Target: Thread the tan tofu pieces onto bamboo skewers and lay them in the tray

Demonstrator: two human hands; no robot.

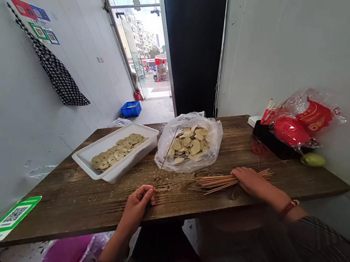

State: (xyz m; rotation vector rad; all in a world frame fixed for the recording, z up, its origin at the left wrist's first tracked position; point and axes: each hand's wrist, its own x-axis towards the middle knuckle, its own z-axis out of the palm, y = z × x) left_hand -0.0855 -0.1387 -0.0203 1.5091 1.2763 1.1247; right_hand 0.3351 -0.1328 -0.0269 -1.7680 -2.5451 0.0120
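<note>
My right hand [247, 179] is closed over a bundle of thin wooden skewers [215, 181] lying on the table at right of centre. Near the front edge, my left hand [140, 199] has its fingers pinched together; what they hold, if anything, cannot be made out. Beyond it, a clear plastic bag [164, 146] lies open around a heap of thin, round, pale slices [191, 144]. One thin stick [168, 149] leans across the bag's left side. To the left stands a white tray [83, 156] with rows of overlapping round slices [117, 151].
The wooden table [87, 205] bears a green QR card [11, 219] at its left corner. Back right are a black box [266, 136] with red packages, red scissors [259, 147] and a green fruit [313, 159]. Below is a purple bin [65, 252]; a blue crate [131, 109] stands near the doorway.
</note>
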